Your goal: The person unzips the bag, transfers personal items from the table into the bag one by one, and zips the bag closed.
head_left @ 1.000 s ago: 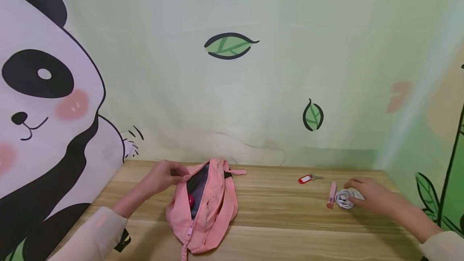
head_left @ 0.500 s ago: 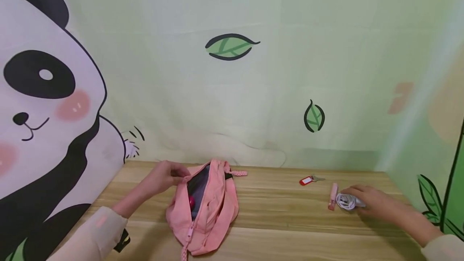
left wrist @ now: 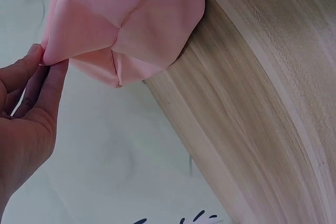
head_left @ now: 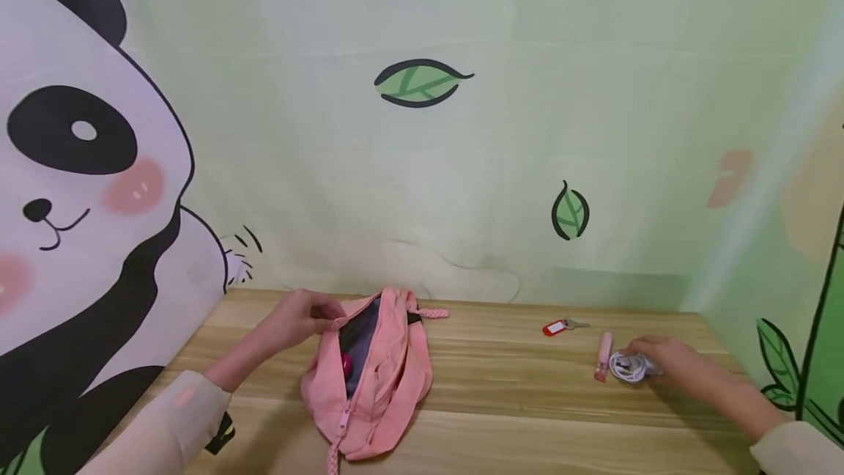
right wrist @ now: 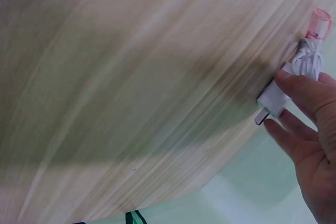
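Note:
A pink zippered bag [head_left: 394,394] lies on the table with its mouth open, showing a dark lining and a small red item [head_left: 346,364] inside. My left hand [head_left: 300,322] pinches the edge of the bag's opening; in the left wrist view the thumb and fingers [left wrist: 55,85] close on the pink cloth. At the right, my right hand [head_left: 679,365] grips a white charger [right wrist: 274,98] with a coiled white cable [head_left: 628,367]. The right wrist view shows the thumb over the charger and a metal end sticking out. Part of the charger is hidden by the hand.
A pink tube [head_left: 603,356] lies just left of the cable. Behind it is a key with a red tag [head_left: 555,328]. A printed cloth wall [head_left: 461,189] stands along the back of the wooden table [head_left: 501,431]. A black object [head_left: 221,435] shows beside the left sleeve.
My right hand has lowered slightly and closed around the charger beside the cable coil. My left hand keeps its hold on the bag's edge, and the bag has barely moved.

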A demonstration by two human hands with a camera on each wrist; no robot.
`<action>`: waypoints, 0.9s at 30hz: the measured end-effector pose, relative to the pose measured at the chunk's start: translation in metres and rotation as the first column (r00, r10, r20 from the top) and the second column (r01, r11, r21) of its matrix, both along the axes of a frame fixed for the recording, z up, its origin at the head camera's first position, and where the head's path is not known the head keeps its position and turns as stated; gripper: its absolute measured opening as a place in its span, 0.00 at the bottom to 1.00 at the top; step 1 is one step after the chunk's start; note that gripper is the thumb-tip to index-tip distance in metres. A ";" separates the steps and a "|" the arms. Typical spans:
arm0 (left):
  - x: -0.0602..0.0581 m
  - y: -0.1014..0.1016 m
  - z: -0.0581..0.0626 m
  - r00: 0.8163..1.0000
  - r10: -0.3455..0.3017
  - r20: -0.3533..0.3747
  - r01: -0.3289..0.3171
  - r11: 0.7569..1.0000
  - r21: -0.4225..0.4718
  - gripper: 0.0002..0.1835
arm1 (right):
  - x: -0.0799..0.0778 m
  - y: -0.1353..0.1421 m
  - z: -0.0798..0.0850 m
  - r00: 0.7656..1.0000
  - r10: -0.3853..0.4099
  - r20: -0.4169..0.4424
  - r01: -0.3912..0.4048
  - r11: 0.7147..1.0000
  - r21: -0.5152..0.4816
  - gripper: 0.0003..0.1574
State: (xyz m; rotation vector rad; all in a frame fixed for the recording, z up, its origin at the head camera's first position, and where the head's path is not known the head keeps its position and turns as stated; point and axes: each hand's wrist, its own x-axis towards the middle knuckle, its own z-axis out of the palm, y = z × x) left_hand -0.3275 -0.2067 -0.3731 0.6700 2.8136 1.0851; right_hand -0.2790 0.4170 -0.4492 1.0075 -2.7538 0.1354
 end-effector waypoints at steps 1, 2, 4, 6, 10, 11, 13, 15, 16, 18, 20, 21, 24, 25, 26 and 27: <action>0.000 0.000 0.000 1.000 0.003 0.004 -0.003 1.000 -0.001 0.06 | 0.000 0.000 -0.001 1.000 -0.005 0.004 0.005 1.000 -0.002 0.29; 0.000 0.000 0.000 1.000 -0.001 0.005 0.001 1.000 -0.002 0.06 | 0.000 -0.001 -0.002 1.000 -0.006 0.001 0.006 1.000 -0.006 0.28; 0.001 0.001 0.000 1.000 0.003 0.014 -0.003 1.000 -0.005 0.06 | -0.001 -0.003 -0.002 0.999 -0.034 0.011 0.034 0.999 -0.001 0.25; 0.001 0.000 0.000 1.000 -0.002 0.015 0.002 1.000 -0.007 0.06 | -0.003 -0.004 -0.002 0.998 -0.052 0.021 0.052 0.999 0.006 0.23; 0.002 -0.001 -0.001 1.000 0.002 0.007 -0.002 1.000 0.000 0.05 | -0.006 -0.006 0.001 0.996 -0.076 0.052 0.075 0.997 0.021 0.19; 0.001 -0.002 -0.001 1.000 -0.006 -0.003 0.006 1.000 0.006 0.05 | -0.006 -0.007 0.002 0.995 -0.081 0.053 0.080 0.997 0.023 0.18; 0.001 -0.002 -0.002 1.000 -0.018 -0.026 0.018 1.000 0.016 0.05 | -0.006 -0.006 0.004 0.994 -0.096 0.049 0.095 0.995 0.026 0.19; 0.000 -0.002 -0.002 0.999 -0.029 -0.042 0.030 0.999 0.024 0.05 | -0.007 -0.005 0.003 0.993 -0.112 0.034 0.110 0.993 0.036 0.19; -0.001 -0.002 -0.002 0.998 -0.034 -0.045 0.035 0.999 0.027 0.04 | -0.007 -0.004 0.003 0.993 -0.113 0.025 0.111 0.993 0.042 0.20; -0.001 -0.002 -0.002 0.999 -0.032 -0.035 0.033 0.999 0.027 0.04 | -0.006 -0.003 0.002 0.993 -0.114 0.020 0.113 0.993 0.042 0.20; -0.001 -0.002 -0.003 1.000 -0.020 -0.018 0.020 1.000 0.024 0.04 | -0.005 -0.003 0.003 0.994 -0.110 0.022 0.109 0.993 0.042 0.21; 0.000 -0.001 -0.003 1.000 -0.014 -0.010 0.014 1.000 0.023 0.04 | -0.004 -0.004 0.003 0.993 -0.113 0.028 0.112 0.993 0.041 0.21; 0.000 0.000 -0.004 1.000 -0.005 -0.002 0.005 1.000 0.020 0.04 | -0.001 -0.004 0.004 0.993 -0.114 0.042 0.113 0.993 0.030 0.21; 0.000 0.000 -0.005 1.000 -0.003 0.000 0.003 1.000 0.021 0.04 | 0.000 -0.004 0.004 0.993 -0.114 0.043 0.113 0.993 0.027 0.21; 0.000 0.001 -0.006 1.000 -0.003 0.001 0.003 1.000 0.022 0.05 | 0.000 -0.004 0.003 0.993 -0.108 0.041 0.107 0.994 0.026 0.21; -0.001 0.001 -0.006 1.000 -0.003 0.000 0.003 1.000 0.023 0.05 | 0.001 -0.004 0.003 0.994 -0.102 0.038 0.101 0.995 0.025 0.21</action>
